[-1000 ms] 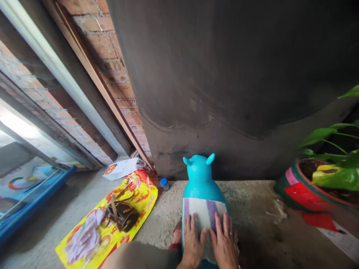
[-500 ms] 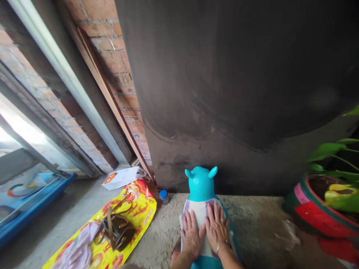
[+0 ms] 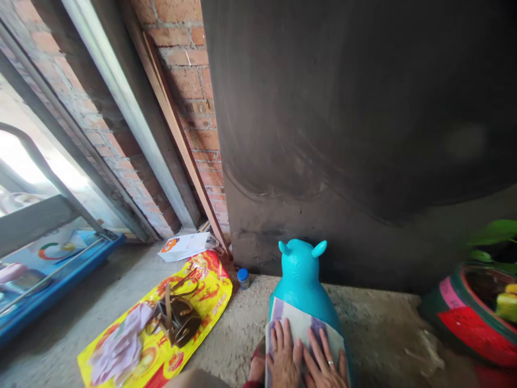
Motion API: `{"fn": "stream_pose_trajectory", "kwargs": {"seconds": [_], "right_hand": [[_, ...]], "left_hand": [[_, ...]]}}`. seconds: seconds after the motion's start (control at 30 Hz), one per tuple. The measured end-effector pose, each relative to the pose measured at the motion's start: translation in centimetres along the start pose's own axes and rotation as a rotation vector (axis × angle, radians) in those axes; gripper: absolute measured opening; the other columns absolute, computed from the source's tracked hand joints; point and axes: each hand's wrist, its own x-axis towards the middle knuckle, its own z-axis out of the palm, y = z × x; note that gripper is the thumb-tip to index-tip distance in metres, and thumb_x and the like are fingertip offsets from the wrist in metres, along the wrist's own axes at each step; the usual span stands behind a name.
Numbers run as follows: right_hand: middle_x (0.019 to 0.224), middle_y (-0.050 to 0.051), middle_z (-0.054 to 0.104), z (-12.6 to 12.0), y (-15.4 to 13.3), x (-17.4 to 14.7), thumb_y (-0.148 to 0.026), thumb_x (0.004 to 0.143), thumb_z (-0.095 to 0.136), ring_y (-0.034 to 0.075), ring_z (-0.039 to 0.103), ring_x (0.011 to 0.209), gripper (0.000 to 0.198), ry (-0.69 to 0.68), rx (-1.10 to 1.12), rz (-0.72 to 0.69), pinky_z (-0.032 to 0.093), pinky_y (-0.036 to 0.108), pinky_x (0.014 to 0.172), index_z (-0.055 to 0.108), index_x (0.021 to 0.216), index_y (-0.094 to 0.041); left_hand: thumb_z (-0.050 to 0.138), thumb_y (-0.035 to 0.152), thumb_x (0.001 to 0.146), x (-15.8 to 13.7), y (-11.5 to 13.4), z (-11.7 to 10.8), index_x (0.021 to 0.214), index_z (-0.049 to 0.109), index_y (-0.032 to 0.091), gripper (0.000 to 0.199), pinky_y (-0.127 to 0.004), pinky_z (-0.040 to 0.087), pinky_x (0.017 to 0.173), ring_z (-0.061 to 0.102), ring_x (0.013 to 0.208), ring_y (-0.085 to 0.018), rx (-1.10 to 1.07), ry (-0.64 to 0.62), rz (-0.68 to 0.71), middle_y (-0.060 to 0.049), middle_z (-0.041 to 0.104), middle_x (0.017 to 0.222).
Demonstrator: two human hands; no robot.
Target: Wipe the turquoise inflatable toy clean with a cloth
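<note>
Resting on one striped cloth [image 3: 299, 318] over one toy [image 3: 299, 275]: two hands [image 3: 285, 360] [image 3: 328, 371]

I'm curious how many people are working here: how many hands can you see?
2: the left hand and right hand, side by side on the striped cloth over the turquoise animal toy. No others show.

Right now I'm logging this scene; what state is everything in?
Toy, upright
Striped cloth, spread on toy
Left hand, open on striped cloth
Right hand, open on striped cloth
Jar, capped
Yellow sheet, spread out
Handbag, resting on sheet
Lilac cloth, crumpled
White bag, lying down
Flowerpot, upright
</note>
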Motion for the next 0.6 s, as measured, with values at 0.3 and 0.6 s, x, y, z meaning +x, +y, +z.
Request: {"fn": "stream_pose_trajectory", "kwargs": {"seconds": [0.3, 0.6], "right_hand": [[0.155, -0.001, 0.015, 0.2, -0.2, 8.7, -0.023, 0.088, 0.036, 0.038, 0.014, 0.143, 0.065, 0.018, 0.134, -0.065, 0.002, 0.081, 0.104, 0.017, 0.149, -0.035], [0.149, 0.001, 0.029, 0.1, -0.9, 3.8, -0.033, 0.088, 0.049, 0.042, 0.035, 0.134, 0.057, 0.005, 0.174, -0.123, 0.029, 0.08, 0.099, 0.035, 0.143, -0.039]], "left_hand": [[0.012, 0.051, 0.091, 8.0, 2.7, -3.1, 0.15, 0.008, 0.025, 0.065, -0.061, 0.017, 0.118, 0.004, 0.149, -0.024, -0.089, -0.019, -0.029, -0.003, 0.004, 0.162], [0.03, 0.044, 0.087, 2.8, 0.3, -2.2, 0.147, 0.028, 0.029, 0.062, -0.044, 0.018, 0.122, 0.013, 0.147, -0.021, 0.0, -0.012, 0.061, 0.0, 0.022, 0.158]]}}
